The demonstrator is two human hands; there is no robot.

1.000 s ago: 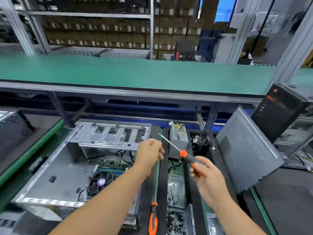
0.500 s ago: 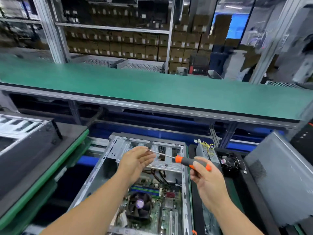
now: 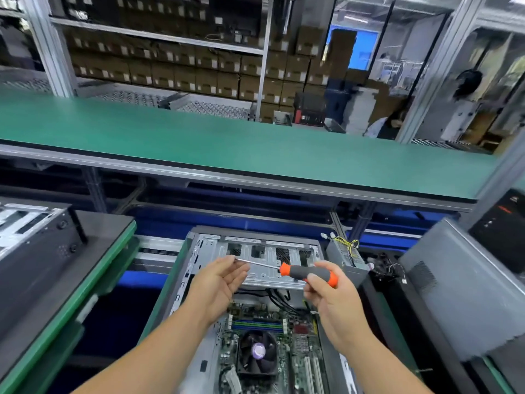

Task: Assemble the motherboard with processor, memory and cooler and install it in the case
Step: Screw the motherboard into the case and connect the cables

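A screwdriver point(image 3: 308, 273) with an orange and grey handle is held level above the open case point(image 3: 199, 251). The handle is grasped by the right hand point(image 3: 332, 302), fingers point(image 3: 314, 281) curled round it. The left hand point(image 3: 220, 282) is kept released, palm up, fingers relaxed, and the tip of the metal shaft is met at its fingertips. The case is laid on its side on the near desk point(image 3: 159, 302), open face up. The motherboard point(image 3: 301, 354) is seated inside the case, with the cooler point(image 3: 257, 352) fan mounted on it and memory point(image 3: 257, 325) slots just behind the fan. A grey side panel point(image 3: 466, 302) is leaned at the right. A green conveyor point(image 3: 227, 143) is seen across the far side.
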